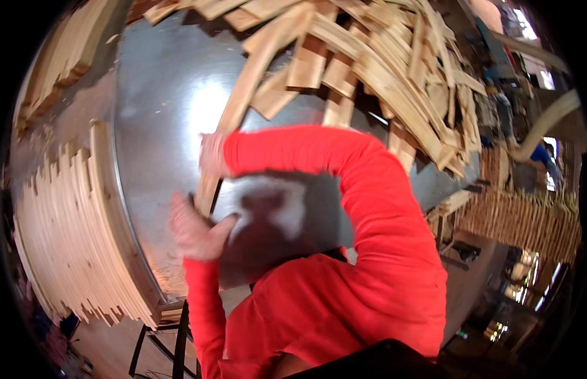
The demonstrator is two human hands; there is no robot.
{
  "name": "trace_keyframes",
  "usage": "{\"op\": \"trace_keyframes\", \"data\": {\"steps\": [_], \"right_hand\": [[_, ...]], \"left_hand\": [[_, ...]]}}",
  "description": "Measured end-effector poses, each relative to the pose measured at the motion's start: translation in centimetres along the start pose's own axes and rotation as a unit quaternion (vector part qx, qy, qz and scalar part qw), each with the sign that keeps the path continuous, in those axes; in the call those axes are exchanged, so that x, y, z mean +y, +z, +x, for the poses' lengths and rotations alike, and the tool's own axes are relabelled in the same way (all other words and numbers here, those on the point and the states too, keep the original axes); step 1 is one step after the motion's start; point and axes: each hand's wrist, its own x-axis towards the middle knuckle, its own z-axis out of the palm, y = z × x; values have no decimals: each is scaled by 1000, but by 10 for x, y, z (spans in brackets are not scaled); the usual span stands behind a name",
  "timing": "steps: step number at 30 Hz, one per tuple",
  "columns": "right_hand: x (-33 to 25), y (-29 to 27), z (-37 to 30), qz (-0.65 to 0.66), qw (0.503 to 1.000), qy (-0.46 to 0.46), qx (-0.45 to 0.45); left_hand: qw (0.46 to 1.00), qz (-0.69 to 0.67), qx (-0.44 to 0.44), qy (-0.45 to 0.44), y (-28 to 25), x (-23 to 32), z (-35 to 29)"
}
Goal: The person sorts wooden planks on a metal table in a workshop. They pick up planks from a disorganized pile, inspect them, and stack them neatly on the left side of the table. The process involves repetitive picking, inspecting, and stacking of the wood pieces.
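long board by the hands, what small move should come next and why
Probably close the left hand on the near end of the long board: its thumb is spread wide beside that end, the right hand lies across the board farther up, and the far end reaches the loose pile of boards.

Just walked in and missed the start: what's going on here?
The person's right hand is on a long wooden board over a metal-topped table; blur hides its exact grip. The left hand, thumb spread, is at the board's near end. Loose boards lie heaped toward the far right, and narrow boards are stacked just left of the table.
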Motion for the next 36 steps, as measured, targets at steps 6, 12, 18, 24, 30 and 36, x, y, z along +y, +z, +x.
{"op": "trace_keyframes", "data": {"steps": [6, 12, 18, 24, 30, 36], "right_hand": [[86, 67, -290, 86, 806, 515, 280], [124, 218, -448, 188, 767, 604, 104], [83, 138, -386, 734, 474, 329, 360], [45, 148, -282, 799, 339, 239, 436], [-37, 102, -247, 816, 286, 74, 497], [-125, 152, -257, 797, 486, 186, 309]], "left_hand": [[983, 23, -100, -153, 78, 3, -13], [931, -269, -136, -206, 106, 80, -53], [861, -371, -93, -335, 197, 111, -95], [925, -347, -44, -152, 140, 210, -118], [950, -89, -167, -250, 149, 205, -86], [586, -761, -186, -209, 132, 123, -98]]}}
